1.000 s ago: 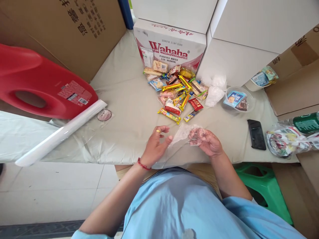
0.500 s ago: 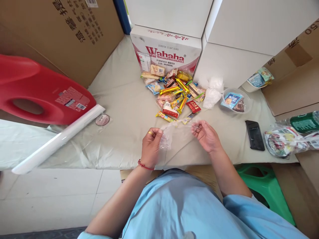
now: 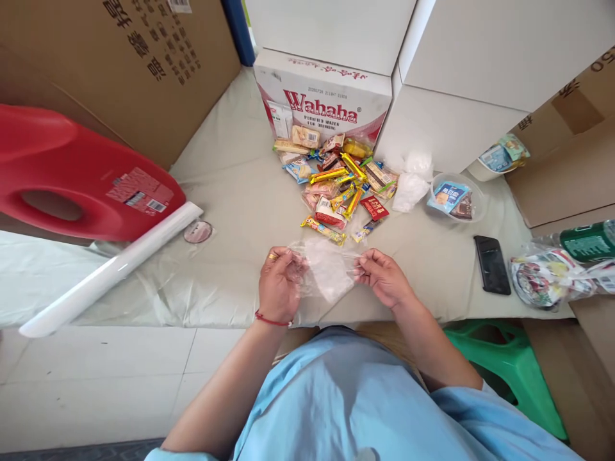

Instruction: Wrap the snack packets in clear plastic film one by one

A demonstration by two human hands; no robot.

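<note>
A clear, thin plastic bag point(image 3: 329, 272) is stretched between my two hands above the front of the table. My left hand point(image 3: 280, 282) pinches one side of it, and my right hand point(image 3: 383, 275) pinches the other. Just beyond the bag lies a heap of wrapped snacks point(image 3: 331, 189), with yellow, red, white and pink wrappers. Close to the bag is a yellow snack bar point(image 3: 323, 230) at the heap's near edge. A small red snack packet point(image 3: 374, 209) lies to the right of it.
Behind the snacks stands a Wahaha carton point(image 3: 321, 96). To the right are crumpled clear plastic point(image 3: 410, 191), a round tub point(image 3: 475, 198) of packets and a black phone point(image 3: 492, 264). A white roll point(image 3: 113, 272) and red jug point(image 3: 86, 173) lie left. Below is a green stool point(image 3: 521, 365).
The bag has gone from bunched and hanging at my left hand to spread out between both hands. My left hand has shifted left; my right hand has come lower and slightly left.
</note>
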